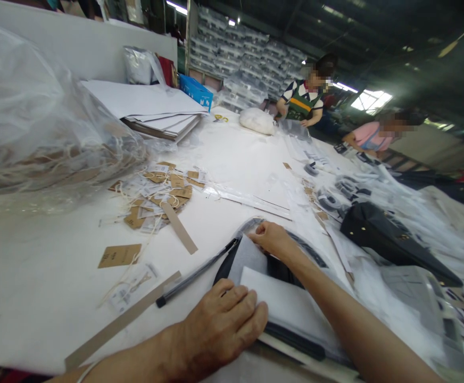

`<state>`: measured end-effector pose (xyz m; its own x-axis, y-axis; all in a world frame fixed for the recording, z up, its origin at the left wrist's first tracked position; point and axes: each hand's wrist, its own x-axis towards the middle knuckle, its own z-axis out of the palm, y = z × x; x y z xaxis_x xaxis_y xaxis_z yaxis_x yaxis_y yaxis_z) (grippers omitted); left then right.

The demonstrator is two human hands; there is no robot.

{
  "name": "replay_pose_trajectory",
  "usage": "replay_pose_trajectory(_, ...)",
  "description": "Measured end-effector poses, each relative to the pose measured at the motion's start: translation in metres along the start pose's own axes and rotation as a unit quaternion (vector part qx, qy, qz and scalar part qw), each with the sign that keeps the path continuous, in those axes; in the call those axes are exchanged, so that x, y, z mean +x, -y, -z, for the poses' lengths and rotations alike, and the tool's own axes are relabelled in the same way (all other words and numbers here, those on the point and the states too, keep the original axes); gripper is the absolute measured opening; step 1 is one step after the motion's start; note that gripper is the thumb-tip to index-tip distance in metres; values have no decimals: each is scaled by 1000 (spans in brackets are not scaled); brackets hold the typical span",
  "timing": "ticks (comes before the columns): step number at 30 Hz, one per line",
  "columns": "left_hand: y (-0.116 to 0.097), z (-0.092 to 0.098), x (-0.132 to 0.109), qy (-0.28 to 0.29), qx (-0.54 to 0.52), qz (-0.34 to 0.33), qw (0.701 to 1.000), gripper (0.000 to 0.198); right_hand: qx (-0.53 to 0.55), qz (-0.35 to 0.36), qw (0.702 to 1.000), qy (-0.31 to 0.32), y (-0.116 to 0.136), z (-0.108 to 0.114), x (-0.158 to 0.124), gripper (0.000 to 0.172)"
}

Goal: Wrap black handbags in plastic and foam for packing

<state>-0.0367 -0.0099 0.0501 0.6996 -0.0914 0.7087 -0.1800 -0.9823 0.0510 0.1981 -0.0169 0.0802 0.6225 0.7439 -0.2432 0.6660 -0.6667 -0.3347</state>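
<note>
My left hand (220, 324) lies flat, fingers together, pressing on a white sheet (283, 306) that covers a dark folded item (283, 271) near the front of the white table (232, 159). My right hand (272, 239) reaches further out, its fingers curled on the far edge of that item where clear plastic wrap (251, 223) shows. What the curled fingers pinch is hidden. A thin black rod or strap (196, 274) runs left from the item.
Brown paper tags with strings (156, 197) and card strips (178, 226) lie scattered at left. A big clear bag (36, 122) of tags sits far left, stacked white sheets (152, 109) behind. A black bag (387, 239) lies right. Two people (304, 98) stand at the far side.
</note>
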Motion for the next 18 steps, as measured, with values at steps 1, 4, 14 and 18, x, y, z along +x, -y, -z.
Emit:
replay_pose_trajectory(1,1,1,0,-2,1,5,1000,28,-15,6,1000,-6,6,-1,1,22)
replay_pose_trajectory(4,4,1,0,0,0,16,1000,28,-50,21,998,-28,23,-7,6,23)
replay_pose_trajectory(14,7,-4,-3,31,21,24,999,25,-67,-5,998,-19,26,-17,12,32)
replay_pose_trajectory(18,6,-3,0,33,21,26,999,23,-86,-3,995,-42,26,-12,9,51)
